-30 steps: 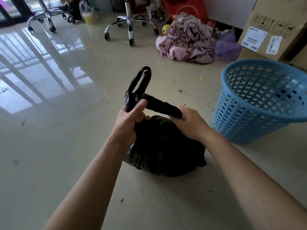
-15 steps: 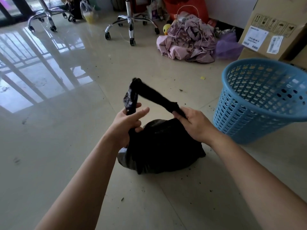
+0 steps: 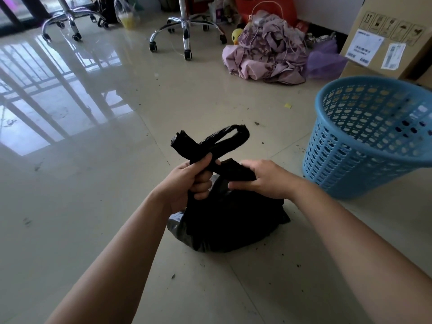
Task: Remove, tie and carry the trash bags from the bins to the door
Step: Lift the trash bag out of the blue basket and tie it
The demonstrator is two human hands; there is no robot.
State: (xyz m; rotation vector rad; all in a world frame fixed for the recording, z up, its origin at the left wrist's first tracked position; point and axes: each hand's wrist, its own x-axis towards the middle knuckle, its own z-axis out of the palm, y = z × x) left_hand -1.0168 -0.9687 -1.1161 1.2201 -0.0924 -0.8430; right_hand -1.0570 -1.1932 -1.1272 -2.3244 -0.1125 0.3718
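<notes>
The left hand [image 3: 189,181] is clamping the trash bag [image 3: 229,220] handles [image 3: 205,153] where they cross, the loop [image 3: 233,136] lying toward two o'clock, while the right hand [image 3: 264,178] is gripping the three-o'clock strand [image 3: 238,170].

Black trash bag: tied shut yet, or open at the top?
Not tied yet: the black trash bag has its twisted handles only crossed, held by left hand and right hand.

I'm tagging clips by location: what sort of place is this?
Probably an indoor room in a home or small office: a glossy tiled floor, a wheeled office-chair base, and a heap of purple cloth beside a cardboard shipping box.
</notes>
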